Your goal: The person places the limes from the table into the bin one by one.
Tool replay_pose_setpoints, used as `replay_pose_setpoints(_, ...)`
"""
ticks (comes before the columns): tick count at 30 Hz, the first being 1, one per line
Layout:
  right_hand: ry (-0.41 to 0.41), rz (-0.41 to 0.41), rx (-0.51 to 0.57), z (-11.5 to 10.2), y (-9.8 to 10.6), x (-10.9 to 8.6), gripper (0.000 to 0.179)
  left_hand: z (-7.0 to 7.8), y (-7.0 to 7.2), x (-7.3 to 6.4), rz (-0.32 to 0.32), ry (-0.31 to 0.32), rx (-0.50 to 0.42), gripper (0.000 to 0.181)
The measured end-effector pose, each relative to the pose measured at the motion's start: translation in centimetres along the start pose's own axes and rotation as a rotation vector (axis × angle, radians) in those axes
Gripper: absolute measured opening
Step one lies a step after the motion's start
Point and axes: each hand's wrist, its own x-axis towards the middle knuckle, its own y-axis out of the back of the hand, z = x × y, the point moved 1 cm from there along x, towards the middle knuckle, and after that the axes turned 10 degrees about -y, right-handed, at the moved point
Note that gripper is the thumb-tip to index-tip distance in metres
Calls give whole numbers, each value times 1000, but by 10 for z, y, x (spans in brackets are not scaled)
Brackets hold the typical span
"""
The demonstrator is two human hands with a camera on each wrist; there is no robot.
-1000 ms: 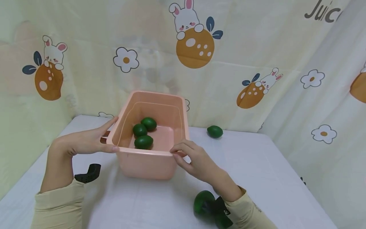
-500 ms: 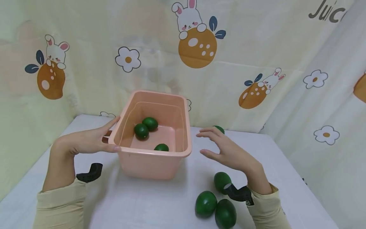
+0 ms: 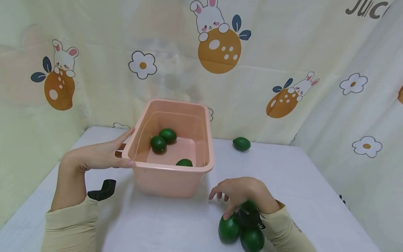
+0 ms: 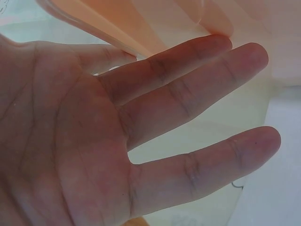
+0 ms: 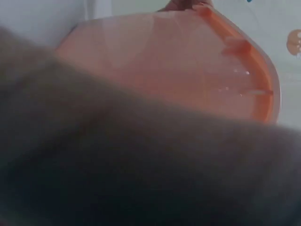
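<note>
We see the left hand, fingers spread, against the pink tub at its near corner, while the right hand, fingers loosely bent, hangs over green fruits; thumb contact we cannot confirm. We judge a pick-up in hand, calling for fingers closing round the nearest.

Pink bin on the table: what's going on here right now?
A person's left hand touches the rim of the pink bin, where three green fruits show inside. The right hand is over a cluster of green fruits on the table; whether it touches one is unclear. A lone fruit lies near the far edge.
</note>
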Motion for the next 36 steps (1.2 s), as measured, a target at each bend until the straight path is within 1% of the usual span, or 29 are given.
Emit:
replay_pose_setpoints(3, 33, -20, -14, -4, -4, 2, 43, 0, 0, 0, -4, -15, 0, 103)
replay_pose_setpoints(6, 52, -46, -4, -6, -6, 2, 37, 1, 1, -1, -9, -31, 2, 103)
replay_pose_setpoints(8, 70, -66, -3, -8, -7, 2, 36, 1, 2, -1, -14, -35, -1, 104)
replay_pose_setpoints(12, 112, -106, -24, -11, -8, 3, 34, 0, 2, 0, -19, -23, -7, 104)
replay_pose_setpoints(15, 151, -117, -49, -14, -9, 3, 32, -2, 2, 0, -17, -18, -12, 104)
replay_pose_setpoints(18, 164, -107, -50, -14, -7, 2, 30, -3, 2, 0, -17, -15, -9, 105)
replay_pose_setpoints(21, 165, -60, -34, -8, -3, 1, 26, -3, 2, 0, -19, -18, -8, 105)
replay_pose_setpoints(25, 154, 59, -26, 4, 4, 2, 24, -2, 2, 0, -22, -23, -5, 105)
replay_pose_setpoints(28, 121, 147, -31, 11, 8, 4, 28, -1, 2, 0, -20, -30, -3, 105)
replay_pose_setpoints(31, 110, 215, -44, 16, 10, 8, 30, -1, 2, 0, -16, -36, -1, 105)
replay_pose_setpoints(34, 92, 248, -55, 17, 11, 10, 30, -1, 2, 0, -15, -35, 0, 104)
replay_pose_setpoints(36, 50, 230, -56, 18, 10, 11, 35, -1, 1, 0, -15, -34, 1, 104)
